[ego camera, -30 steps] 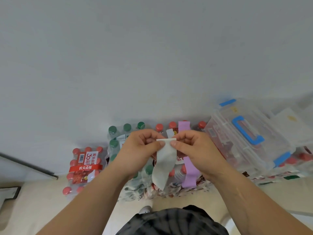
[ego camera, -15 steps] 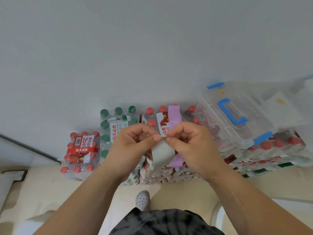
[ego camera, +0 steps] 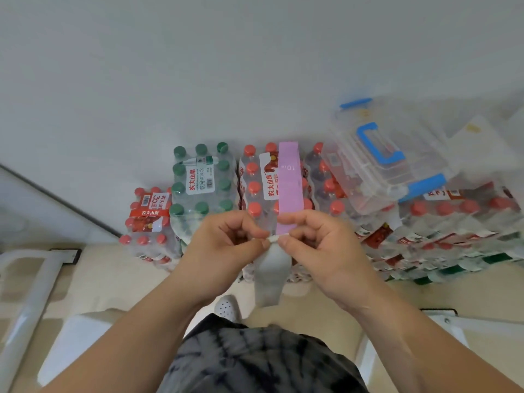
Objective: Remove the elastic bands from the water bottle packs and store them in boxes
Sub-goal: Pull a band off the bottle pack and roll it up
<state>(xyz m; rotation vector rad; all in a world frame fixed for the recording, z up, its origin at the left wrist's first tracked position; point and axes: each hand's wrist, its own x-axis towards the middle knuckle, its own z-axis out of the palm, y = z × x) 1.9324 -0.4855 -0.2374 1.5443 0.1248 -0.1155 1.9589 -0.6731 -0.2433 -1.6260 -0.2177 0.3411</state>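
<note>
A pale grey elastic band [ego camera: 270, 275] hangs between my hands in front of the bottle packs. My left hand [ego camera: 226, 251] and my right hand [ego camera: 320, 251] both pinch its top edge between thumb and forefinger, tips almost touching. Behind them a purple elastic band [ego camera: 289, 188] is wrapped round a red-capped water bottle pack [ego camera: 256, 188]. A clear plastic box with blue handle and clips [ego camera: 388, 163] lies tilted on the packs at the right, lid closed.
A green-capped pack [ego camera: 202, 182] and a smaller red-capped pack [ego camera: 147, 219] stand left of centre against the grey wall. More stacked packs [ego camera: 453, 231] run to the right. A white shoe [ego camera: 226, 307] shows on the beige floor, and a white frame [ego camera: 31, 293] at the left.
The view has dropped lower, so the packs and box sit higher in frame. My fingers have gathered the grey band's top edge narrower and the band now hangs lower.
</note>
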